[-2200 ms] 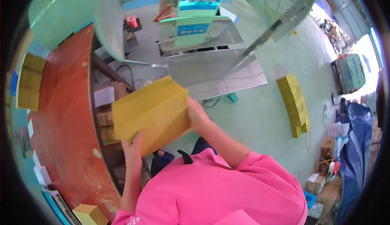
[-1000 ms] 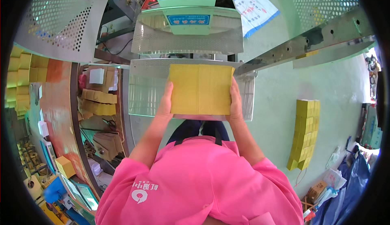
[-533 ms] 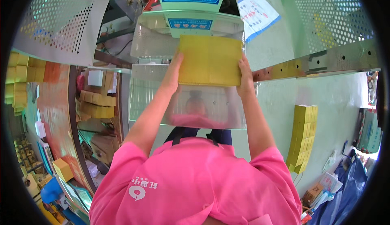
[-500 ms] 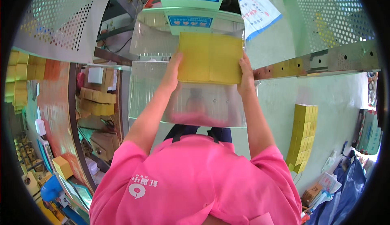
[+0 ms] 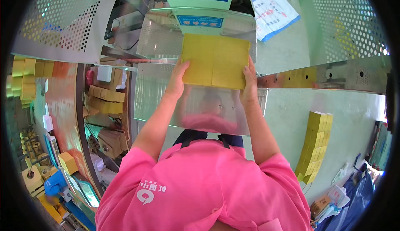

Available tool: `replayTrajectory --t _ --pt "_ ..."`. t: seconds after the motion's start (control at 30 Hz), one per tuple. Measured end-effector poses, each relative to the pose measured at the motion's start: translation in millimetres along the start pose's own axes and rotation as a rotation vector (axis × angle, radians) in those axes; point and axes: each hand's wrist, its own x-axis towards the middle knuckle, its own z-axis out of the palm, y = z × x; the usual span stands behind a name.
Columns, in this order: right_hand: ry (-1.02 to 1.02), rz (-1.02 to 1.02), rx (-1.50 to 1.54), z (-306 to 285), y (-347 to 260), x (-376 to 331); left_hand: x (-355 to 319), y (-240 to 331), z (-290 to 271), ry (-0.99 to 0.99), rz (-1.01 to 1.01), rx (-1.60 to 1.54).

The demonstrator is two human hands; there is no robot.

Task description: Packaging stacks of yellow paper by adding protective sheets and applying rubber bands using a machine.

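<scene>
Clamping a yellow block near a drilled bar, the fingers hover — apparently above a metal sheet.

Left forearm and right forearm reach forward, angled in toward each other; left hand and right hand roughly level, apart, turned inward, both gripping

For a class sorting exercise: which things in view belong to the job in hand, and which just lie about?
Likely in use:
yellow bundle
left hand, gripping it
right hand, gripping it
metal panel

Likely lying about:
white sheet
blue sheeting
</scene>
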Motion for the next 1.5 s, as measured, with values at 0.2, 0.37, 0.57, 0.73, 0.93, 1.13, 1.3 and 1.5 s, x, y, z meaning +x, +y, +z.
replayTrajectory --t 0.2,0.37,0.57,0.73,0.93,1.13,1.3,1.5 --pt "0.043 -0.027 0.096 -3.1 6.3 -0.5 5.9 4.4 15.7 -0.008 -0.021 0.030" --pt "0.085 -0.017 0.029 -15.0 9.3 -0.7 5.8 -3.8 20.9 0.001 -0.050 0.005" --pt "0.161 0.056 0.114 -10.9 7.9 0.4 4.1 -0.7 26.8 -0.027 -0.060 0.020" --pt "0.192 0.082 0.111 -10.8 2.8 -0.8 10.6 -3.2 27.8 -0.038 -0.094 0.102" --pt "0.181 0.092 0.128 -20.2 7.9 1.0 12.2 -5.5 40.2 -0.047 -0.099 0.085" --pt "0.118 0.046 0.123 -29.8 16.3 2.6 14.8 -1.1 34.5 -0.061 -0.094 0.130" --pt "0.135 0.045 0.001 -35.4 30.9 -1.3 -2.8 2.3 28.7 -0.016 -0.106 0.165" --pt "0.058 0.028 -0.264 -17.4 26.9 -67.9 -83.7 19.6 2.9 0.088 -0.155 0.498"
